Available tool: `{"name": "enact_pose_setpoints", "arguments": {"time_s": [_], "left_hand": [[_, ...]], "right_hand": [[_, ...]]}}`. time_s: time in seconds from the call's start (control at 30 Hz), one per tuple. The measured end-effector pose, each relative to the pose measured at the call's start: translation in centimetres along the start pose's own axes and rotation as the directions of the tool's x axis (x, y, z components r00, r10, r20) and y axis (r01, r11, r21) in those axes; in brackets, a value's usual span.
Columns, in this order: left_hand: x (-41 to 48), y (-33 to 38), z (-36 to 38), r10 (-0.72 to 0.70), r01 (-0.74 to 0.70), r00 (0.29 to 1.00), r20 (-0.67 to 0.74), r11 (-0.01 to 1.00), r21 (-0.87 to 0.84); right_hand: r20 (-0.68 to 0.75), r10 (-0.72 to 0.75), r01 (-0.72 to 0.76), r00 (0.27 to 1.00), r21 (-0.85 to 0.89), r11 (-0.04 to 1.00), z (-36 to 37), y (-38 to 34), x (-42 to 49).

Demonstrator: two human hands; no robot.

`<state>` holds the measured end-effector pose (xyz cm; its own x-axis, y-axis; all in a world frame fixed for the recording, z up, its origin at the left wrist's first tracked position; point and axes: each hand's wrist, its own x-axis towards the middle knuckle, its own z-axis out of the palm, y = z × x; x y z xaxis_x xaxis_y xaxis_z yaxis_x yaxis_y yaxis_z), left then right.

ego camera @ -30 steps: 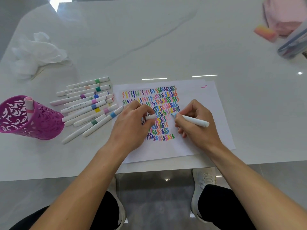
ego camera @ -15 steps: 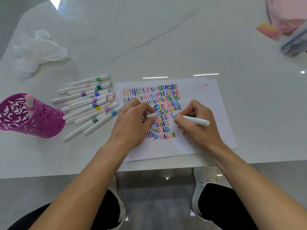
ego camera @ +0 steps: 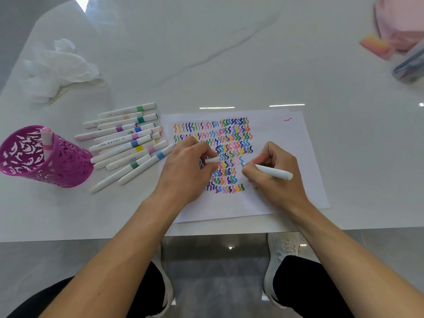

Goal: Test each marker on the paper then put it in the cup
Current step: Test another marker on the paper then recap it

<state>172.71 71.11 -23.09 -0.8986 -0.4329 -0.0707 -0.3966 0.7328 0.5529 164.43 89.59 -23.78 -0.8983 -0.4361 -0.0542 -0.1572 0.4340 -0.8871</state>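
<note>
Light-blue squiggle going down on the paper (ego camera: 286, 143).
Right hand (ego camera: 273, 173) grips the marker (ego camera: 273, 172), tip touching the sheet; left hand (ego camera: 188, 171) pinches its cap (ego camera: 212, 160).

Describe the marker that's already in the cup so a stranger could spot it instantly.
Find the purple cut-out cup at the white table's left edge. One marker stands inside it, pink cap up. The loose markers beside the cup all lie flat.

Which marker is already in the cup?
The pink-capped marker, standing in the purple cup; the rest lie on the table, bar one in the right hand.
</note>
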Motion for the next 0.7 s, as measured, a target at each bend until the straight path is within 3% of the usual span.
{"name": "enact_pose_setpoints", "arguments": {"time_s": [0.4,0.7], "left_hand": [[-0.5,0.6,-0.5,0.019,-0.018,0.999,-0.027,1.0,0.014],[-0.7,0.5,-1.1,0.004,-0.002,0.999,-0.051,0.999,0.04]], "right_hand": [[-0.052,-0.008,0.022,0.999,0.271,0.962,-0.6,-1.1,0.5],[-0.068,0.044,-0.027,0.997,0.238,0.971,-0.6,-0.5,1.3]]}}
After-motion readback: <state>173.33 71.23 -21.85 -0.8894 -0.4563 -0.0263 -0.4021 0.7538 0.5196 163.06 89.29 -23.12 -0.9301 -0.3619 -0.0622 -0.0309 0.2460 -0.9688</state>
